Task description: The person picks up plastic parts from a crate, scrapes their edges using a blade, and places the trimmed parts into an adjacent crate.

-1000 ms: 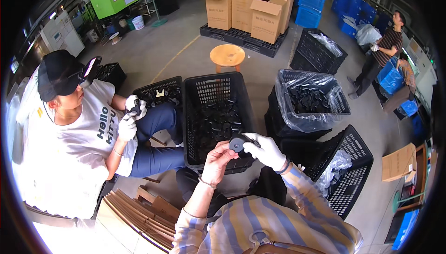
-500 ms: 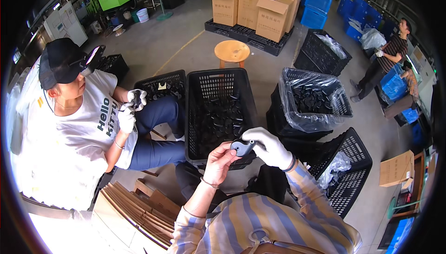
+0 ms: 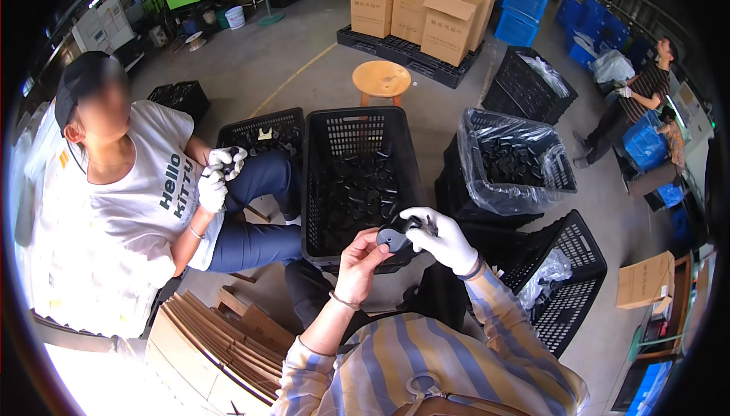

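Observation:
In front of me my bare left hand (image 3: 359, 265) pinches a black plastic part (image 3: 391, 239) by its wide, rounded end, which has a small round hole. The white-gloved right hand (image 3: 447, 244) has its fingers closed round the narrower end, hiding much of it. Both hands are above the near edge of a large black crate (image 3: 310, 203), where many similar black parts (image 3: 361, 195) lie in a heap. To the left, a seated person's gloved hands (image 3: 219, 175) hold a small dark piece.
A plastic-lined black crate (image 3: 473, 180) of dark parts stands at right, with a tilted black crate (image 3: 582, 287) nearer. Flattened cardboard (image 3: 220, 344) leans at lower left. Beyond are a wooden stool (image 3: 382, 78) and cardboard boxes (image 3: 441, 24) on a black pallet.
The part has turned slightly between my hands. My right fingers have curled further over its narrow end. The seated person on the left has raised their head.

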Demonstrator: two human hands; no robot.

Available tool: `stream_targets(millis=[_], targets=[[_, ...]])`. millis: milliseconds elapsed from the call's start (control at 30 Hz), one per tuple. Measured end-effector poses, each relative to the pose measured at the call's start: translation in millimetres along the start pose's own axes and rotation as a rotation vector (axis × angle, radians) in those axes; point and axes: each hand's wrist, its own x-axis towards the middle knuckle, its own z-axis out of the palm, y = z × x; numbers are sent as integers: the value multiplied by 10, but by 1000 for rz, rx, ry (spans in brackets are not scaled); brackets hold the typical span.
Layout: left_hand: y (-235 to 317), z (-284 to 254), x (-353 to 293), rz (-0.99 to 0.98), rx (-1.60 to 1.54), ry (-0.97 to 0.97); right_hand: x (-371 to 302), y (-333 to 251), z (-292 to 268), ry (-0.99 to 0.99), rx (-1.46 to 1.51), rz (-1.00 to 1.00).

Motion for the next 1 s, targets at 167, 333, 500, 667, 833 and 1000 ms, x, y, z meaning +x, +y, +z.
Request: stream_targets(millis=[167,333,500,667,833,1000], targets=[[107,139,-4,126,20,38,-27,-64,1,4,-126,-105],[8,-12,-22,149,229,-52,-36,-91,14,-54,-255,-182],[94,95,-29,439,678,53,-25,36,-18,-28,-297,-104],[142,100,-15,570,876,40,11,46,-3,-16,-271,-96],[24,-47,42,483,776,56,56,-65,21,-9,-446,-251],[-158,-58,109,189,394,44,25,96,-121,2,-513,-91]])
